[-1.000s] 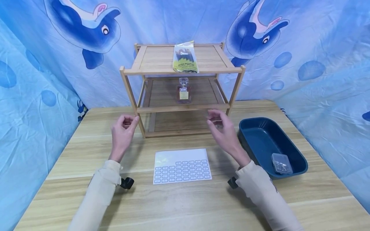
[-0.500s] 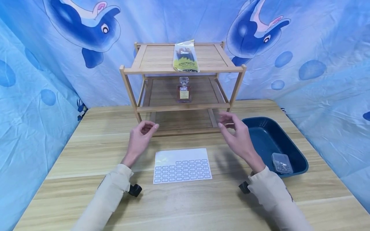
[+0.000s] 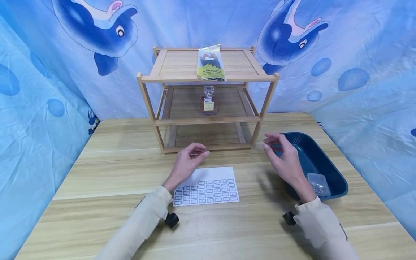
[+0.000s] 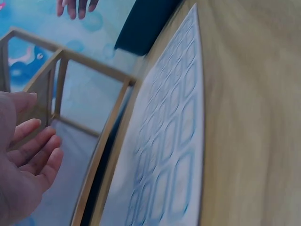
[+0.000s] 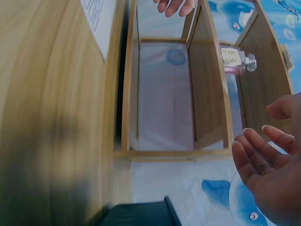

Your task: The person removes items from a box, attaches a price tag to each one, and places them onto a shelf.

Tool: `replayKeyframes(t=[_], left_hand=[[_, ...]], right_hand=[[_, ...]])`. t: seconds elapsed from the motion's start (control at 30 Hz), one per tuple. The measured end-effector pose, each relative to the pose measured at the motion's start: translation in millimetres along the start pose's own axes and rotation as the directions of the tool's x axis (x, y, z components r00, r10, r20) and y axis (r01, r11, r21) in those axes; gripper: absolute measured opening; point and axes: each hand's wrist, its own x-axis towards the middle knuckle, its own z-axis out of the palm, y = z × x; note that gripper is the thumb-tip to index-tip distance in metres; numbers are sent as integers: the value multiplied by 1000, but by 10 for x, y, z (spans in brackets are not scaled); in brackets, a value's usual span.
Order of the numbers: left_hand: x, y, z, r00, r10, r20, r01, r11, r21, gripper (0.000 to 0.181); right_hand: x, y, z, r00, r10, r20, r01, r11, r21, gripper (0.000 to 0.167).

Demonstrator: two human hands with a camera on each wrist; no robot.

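My left hand (image 3: 187, 163) hovers above the upper left of a white sheet (image 3: 217, 173) printed with rows of blue-outlined boxes. Its fingers are loosely curled, with nothing between them. Part of the sheet is hidden behind that hand and wrist. My right hand (image 3: 286, 160), also holding nothing, hangs over the left rim of a dark teal basin (image 3: 308, 153). In the right wrist view its relaxed fingers (image 5: 257, 153) show apart from the thumb. Inside the basin, at the near end, lies a small clear plastic box (image 3: 319, 185) with small bits in it.
A three-tier wooden rack (image 3: 172, 66) stands at the back of the table (image 3: 107, 162). On its top tier lies a packet (image 3: 211, 65) labelled as artist brushes. A perfume bottle (image 3: 208, 103) stands on the middle tier. Blue dolphin-print curtain (image 3: 201, 21) surrounds the table.
The left hand has moved right, from beside the rack's left leg to above the sheet. The right hand has moved right and slightly nearer, from the rack's front to the basin's rim.
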Motion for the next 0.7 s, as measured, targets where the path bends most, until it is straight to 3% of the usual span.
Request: replayKeyframes(t=[0.17, 0.37, 0.7], left_hand=[[3, 40, 234, 997, 9, 73, -7, 1000, -25, 31], [-9, 58, 491, 983, 26, 182, -24, 1000, -12, 34], [-60, 193, 921, 962, 10, 273, 19, 995, -103, 38]], right_hand=[[-61, 78, -86, 1000, 14, -24, -15, 1000, -21, 30], [-130, 159, -226, 996, 74, -41, -76, 997, -33, 31], [-272, 287, -481, 988, 149, -48, -153, 983, -98, 34]])
